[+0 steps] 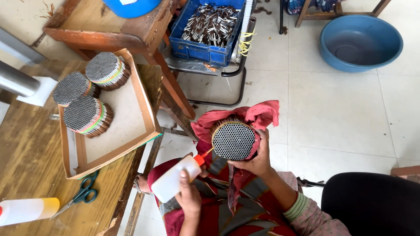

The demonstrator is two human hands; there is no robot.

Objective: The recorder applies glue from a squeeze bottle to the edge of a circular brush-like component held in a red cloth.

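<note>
Round bundle [233,140] gripped in right hand [259,162] | left hand [189,197] clasps squeeze bottle [176,179] | tray [146,109]: three bundles

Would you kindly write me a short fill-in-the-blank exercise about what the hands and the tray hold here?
1. The left hand holds a white squeeze bottle with an ____ nozzle.
2. The right hand holds a round bundle wrapped in a ____ cloth.
3. The cardboard tray holds ____ round bundles.
4. The scissors have ____ handles.

Missing words: orange; red; three; teal

Pink floral sleeve [311,218], green bangles [295,207]
</note>
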